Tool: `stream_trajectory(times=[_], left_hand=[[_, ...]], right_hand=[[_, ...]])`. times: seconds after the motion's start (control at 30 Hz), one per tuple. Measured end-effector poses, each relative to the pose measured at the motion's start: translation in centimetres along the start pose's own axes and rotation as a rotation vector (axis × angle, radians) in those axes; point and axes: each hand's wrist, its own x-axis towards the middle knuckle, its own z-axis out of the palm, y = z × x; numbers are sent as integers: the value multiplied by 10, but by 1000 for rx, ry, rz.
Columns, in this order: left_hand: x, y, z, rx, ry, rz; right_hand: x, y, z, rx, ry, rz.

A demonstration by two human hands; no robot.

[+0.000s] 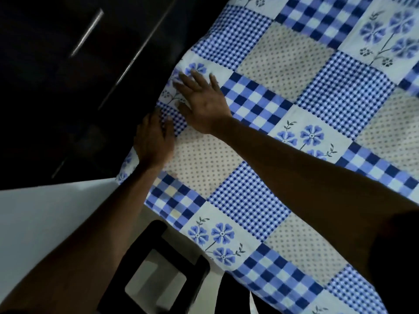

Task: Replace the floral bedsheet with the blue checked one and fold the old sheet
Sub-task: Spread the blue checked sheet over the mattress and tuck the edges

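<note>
The blue checked sheet (pixel 260 137) is spread over the bed (pixel 192 49), its patchwork squares lying mostly flat. It reaches the far-left edge, next to the dark cabinet (pixel 86 35). The old floral sheet is nowhere in view.

Both hands work at that edge. The right grip (pixel 201 98) is released, palm down and fingers spread, pressing a flower patch flat. The left grip (pixel 154 141) rests on the cloth just beside it, with its fingertips at the very edge. The picture is too dark to tell whether they hook the hem or only press it.

The step in hand looks like smoothing and seating the sheet along this side. To do it well, the right palm should pin the cloth while the left draws the hem outward and down, so the slack leaves the corner instead of bunching there. Strokes should run from the middle of the bed towards the edge. The rows of squares should stay parallel to the edge, since a slanted row would show a skewed sheet.

A dark stool (pixel 158 268) stands on the floor near the bed's near edge.
</note>
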Motion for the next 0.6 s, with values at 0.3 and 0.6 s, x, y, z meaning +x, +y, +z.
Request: stream_trajectory(times=[0.3, 0.6], left_hand=[[43, 107, 34, -14, 80, 522], [136, 124, 55, 13, -86, 184]], right_hand=[[-96, 143, -42, 3, 281, 754], [-33, 133, -15, -46, 167, 670]])
